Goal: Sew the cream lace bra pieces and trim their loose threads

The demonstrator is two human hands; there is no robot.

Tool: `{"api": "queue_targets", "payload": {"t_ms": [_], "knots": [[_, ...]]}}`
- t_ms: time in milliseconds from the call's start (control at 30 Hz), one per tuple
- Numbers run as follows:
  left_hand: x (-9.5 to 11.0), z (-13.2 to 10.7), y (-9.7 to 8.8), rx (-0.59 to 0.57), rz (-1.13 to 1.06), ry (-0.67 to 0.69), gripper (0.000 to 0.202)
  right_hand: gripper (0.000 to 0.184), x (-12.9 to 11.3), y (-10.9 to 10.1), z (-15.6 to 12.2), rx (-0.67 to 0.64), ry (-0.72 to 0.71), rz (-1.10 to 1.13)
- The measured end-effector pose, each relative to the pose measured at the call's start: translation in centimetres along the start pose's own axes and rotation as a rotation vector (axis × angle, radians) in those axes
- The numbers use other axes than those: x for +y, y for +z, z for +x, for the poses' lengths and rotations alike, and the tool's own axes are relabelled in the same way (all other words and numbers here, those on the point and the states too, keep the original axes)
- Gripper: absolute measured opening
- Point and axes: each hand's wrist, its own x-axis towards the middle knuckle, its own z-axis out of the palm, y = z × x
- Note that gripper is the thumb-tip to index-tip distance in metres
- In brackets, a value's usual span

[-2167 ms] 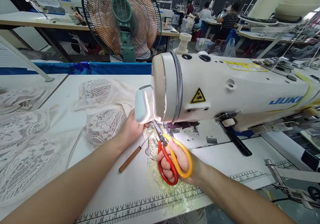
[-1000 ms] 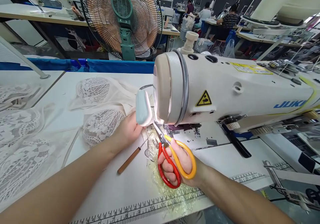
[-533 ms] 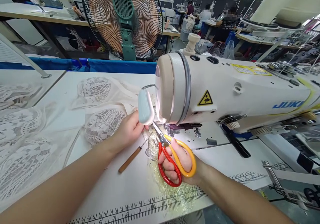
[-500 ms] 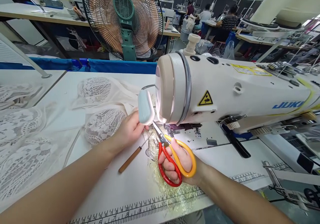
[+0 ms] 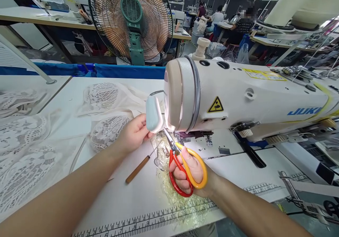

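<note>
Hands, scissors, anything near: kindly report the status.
Right hand: gripping scissors. Left hand: fingertips partly hidden, hold unclear. Nearby: sewing machine, wooden-handled tool.

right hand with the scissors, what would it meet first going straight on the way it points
Led by the scissors, the right hand would probably meet the light blue piece beside the sewing machine first; depth is unclear, so the scissors might pass beneath it.

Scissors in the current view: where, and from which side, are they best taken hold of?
Probably by the red loop and orange loop, from the person's near right, as the right hand does: the loops face the person, while the pointed metal blades aim away toward the sewing machine.
</note>
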Motion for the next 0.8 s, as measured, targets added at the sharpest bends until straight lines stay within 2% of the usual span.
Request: {"api": "queue_targets", "payload": {"t_ms": [100,167,200,300,400,600,800], "knots": [[0.4,0.0,-0.3,0.109,-0.011,-0.048,0.006,0.066,-0.1,0.1,-0.1,0.014,0.015,-0.003],[0.1,-0.1,-0.4,0.198,0.113,-0.037,0.006,0.065,-0.1,0.1,-0.1,0.011,0.029,-0.01],[-0.1,-0.1,-0.3,0.207,0.208,-0.024,0.007,0.065,-0.1,0.1,0.0,0.01,0.033,-0.012],[-1.1,0.0,0.1,0.12,0.49,0.052,0.013,0.065,-0.1,0.1,0.0,0.011,0.031,-0.016],[-1.9,0.3,0.5,0.029,0.652,0.16,0.019,0.066,0.0,0.3,0.0,0.026,0.027,-0.019],[-2.6,1.0,1.2,-0.066,0.837,0.202,0.031,0.066,-0.1,0.4,-0.1,0.032,0.014,-0.011],[-2.3,1.3,2.1,-0.08,0.944,0.2,0.027,0.069,-0.1,0.6,-0.2,0.058,0.011,-0.001]]}}
